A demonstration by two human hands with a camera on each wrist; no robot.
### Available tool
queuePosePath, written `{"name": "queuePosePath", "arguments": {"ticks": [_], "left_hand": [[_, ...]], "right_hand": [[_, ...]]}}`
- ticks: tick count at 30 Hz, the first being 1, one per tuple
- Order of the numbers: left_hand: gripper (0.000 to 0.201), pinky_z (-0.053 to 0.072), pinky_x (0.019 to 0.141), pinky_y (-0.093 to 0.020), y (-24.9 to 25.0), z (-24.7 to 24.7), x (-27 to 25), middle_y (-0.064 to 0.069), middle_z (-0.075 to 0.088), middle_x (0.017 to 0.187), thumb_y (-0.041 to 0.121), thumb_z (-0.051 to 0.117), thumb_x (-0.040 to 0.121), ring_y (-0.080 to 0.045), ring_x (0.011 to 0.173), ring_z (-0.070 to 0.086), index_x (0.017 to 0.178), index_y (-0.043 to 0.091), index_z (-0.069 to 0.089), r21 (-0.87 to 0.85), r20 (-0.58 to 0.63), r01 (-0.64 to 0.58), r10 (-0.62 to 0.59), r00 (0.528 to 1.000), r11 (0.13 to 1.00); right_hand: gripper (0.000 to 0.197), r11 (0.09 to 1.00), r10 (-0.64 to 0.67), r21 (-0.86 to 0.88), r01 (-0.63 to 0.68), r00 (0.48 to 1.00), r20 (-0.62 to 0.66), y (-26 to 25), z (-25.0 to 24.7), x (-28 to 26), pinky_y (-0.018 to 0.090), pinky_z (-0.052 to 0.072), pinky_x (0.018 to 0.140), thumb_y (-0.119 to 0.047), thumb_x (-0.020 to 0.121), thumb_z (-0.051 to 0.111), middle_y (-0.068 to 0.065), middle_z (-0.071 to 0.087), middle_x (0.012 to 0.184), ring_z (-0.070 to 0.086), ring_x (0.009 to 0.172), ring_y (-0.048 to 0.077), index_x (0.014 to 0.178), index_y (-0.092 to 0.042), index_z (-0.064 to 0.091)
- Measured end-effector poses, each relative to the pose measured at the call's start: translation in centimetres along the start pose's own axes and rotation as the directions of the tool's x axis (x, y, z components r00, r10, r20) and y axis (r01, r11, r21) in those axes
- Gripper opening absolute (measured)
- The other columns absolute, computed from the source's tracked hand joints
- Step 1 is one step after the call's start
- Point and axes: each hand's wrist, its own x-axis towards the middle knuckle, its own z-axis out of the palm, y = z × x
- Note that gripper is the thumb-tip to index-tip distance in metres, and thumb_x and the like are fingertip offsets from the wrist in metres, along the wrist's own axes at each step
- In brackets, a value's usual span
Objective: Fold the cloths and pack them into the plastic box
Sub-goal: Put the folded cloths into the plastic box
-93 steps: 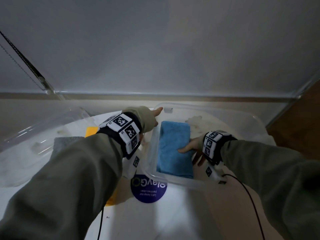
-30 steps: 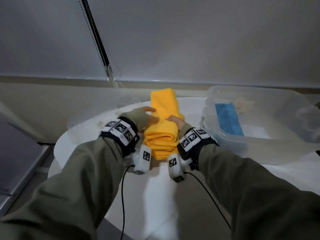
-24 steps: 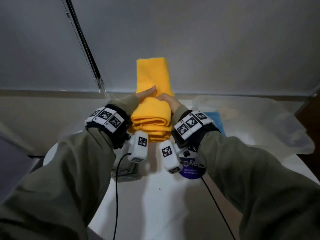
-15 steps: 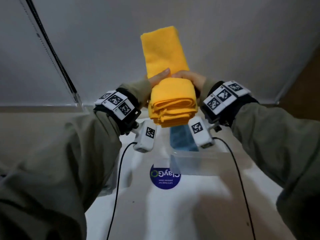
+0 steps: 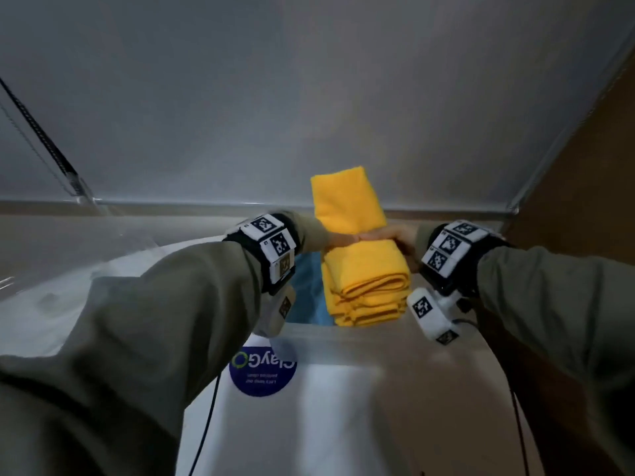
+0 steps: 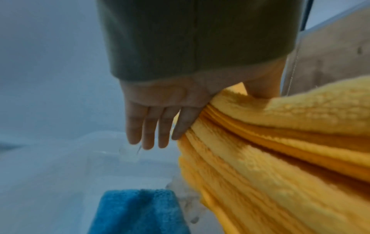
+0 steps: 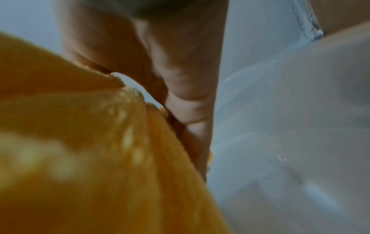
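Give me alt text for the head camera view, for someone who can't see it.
Two hands, left hand and right hand, hold a folded yellow cloth between them above a clear plastic box that already contains a blue cloth. Both arms wear olive sleeves and wrist bands with black-and-white markers, above a white table with a round blue sticker.

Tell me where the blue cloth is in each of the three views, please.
Head: blue cloth at centre, mostly hidden behind the yellow cloth, between the wrists.
Left wrist: bottom centre, left of and below the yellow cloth.
Right wrist: not in it.
Shared landmark: the yellow cloth, in all three views.
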Motion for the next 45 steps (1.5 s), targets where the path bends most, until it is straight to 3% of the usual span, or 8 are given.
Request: {"name": "queuePosePath", "arguments": {"ticks": [5,12,25,27,30,35,40,45], "left_hand": [[0.076,0.029,0.108,-0.045,-1.9,-3.2,1.8,-0.008,0.033,0.144,0.076,0.041,0.075,-0.032,0.133,0.03,0.138,0.033,0.037,0.353,-0.19,0.104,-0.037,0.981,0.93],[0.058,0.023,0.112,-0.046,-4.0,-4.9,4.9,-0.006,0.016,0.155,0.045,0.05,0.09,-0.03,0.14,0.023,0.142,0.039,0.026,0.649,-0.048,0.119,-0.116,0.992,0.751],[0.054,0.035,0.085,-0.029,-6.6,-4.6,9.1,-0.007,0.04,0.13,0.031,0.045,0.094,-0.024,0.113,0.046,0.144,0.022,0.027,0.763,-0.049,0.112,-0.116,0.992,0.637],[0.018,0.032,0.069,-0.024,-7.2,-4.6,10.1,0.003,0.041,0.092,0.039,0.044,0.095,-0.015,0.078,0.041,0.107,0.032,0.054,0.671,-0.116,0.157,-0.107,0.987,0.725],[0.042,0.016,0.052,-0.018,-6.9,-4.5,10.2,0.01,0.022,0.067,0.04,0.046,0.094,-0.004,0.056,0.018,0.063,0.032,0.018,0.615,-0.105,0.103,-0.049,0.993,0.782],[0.016,0.014,0.051,-0.02,-7.3,-5.0,10.9,0.011,0.028,0.094,0.029,0.043,0.092,-0.005,0.056,0.012,0.088,0.041,0.034,0.641,-0.081,0.168,-0.152,0.985,0.749],[0.027,0.023,0.056,-0.019,-6.6,-4.5,10.0,0.009,0.031,0.076,0.037,0.05,0.091,-0.007,0.063,0.03,0.071,0.035,0.032,0.593,-0.11,0.144,-0.097,0.989,0.792],[0.033,0.033,0.067,-0.025,-6.3,-4.7,9.5,0.008,0.044,0.101,0.039,0.045,0.092,-0.013,0.087,0.044,0.123,0.028,0.051,0.749,-0.136,0.184,-0.124,0.983,0.637]], "right_hand": [[0.107,0.983,0.172,-0.062,-0.176,0.983,-0.058,1.5,-1.4,3.8,0.057,0.032,0.109,-0.03,0.039,0.092,0.023,0.05,0.135,0.046,0.126,0.042,0.132,-0.009,0.044],[0.056,0.941,0.335,-0.043,-0.337,0.941,-0.039,2.7,-0.9,5.2,0.058,0.037,0.096,-0.021,0.09,0.057,0.02,0.056,0.116,0.053,0.108,0.04,0.141,-0.008,0.034],[0.082,0.708,0.462,-0.476,-0.522,0.852,-0.247,5.1,-0.3,10.0,0.043,0.029,0.111,-0.04,0.091,0.052,0.019,0.023,0.152,0.029,0.139,0.035,0.148,0.002,0.009],[0.087,0.691,0.473,-0.488,-0.533,0.844,-0.251,4.9,0.0,9.4,0.043,0.032,0.111,-0.047,0.087,0.055,0.021,0.028,0.15,0.034,0.136,0.035,0.148,-0.001,0.013],[0.062,0.429,0.287,-0.815,-0.389,0.914,-0.286,2.9,0.5,7.1,0.035,0.036,0.103,-0.044,0.092,0.049,0.018,0.041,0.143,0.045,0.127,0.028,0.137,-0.003,0.037],[0.025,0.053,-0.16,-0.998,-0.031,0.986,-0.04,0.0,1.4,5.0,0.032,0.045,0.078,-0.036,0.083,0.065,0.002,0.057,0.097,0.054,0.096,0.022,0.1,-0.019,0.058],[0.115,-0.189,-0.027,-0.981,-0.04,0.999,-0.036,2.1,2.7,6.8,0.058,0.027,0.108,-0.064,0.061,0.072,0.005,-0.006,0.158,0.012,0.142,0.039,0.146,-0.04,-0.001],[0.108,-0.088,-0.067,-0.981,-0.174,0.983,-0.168,5.7,1.7,13.4,0.057,0.035,0.101,-0.08,0.051,0.001,0.02,0.024,0.152,0.036,0.132,0.041,0.147,-0.033,0.013]]}}
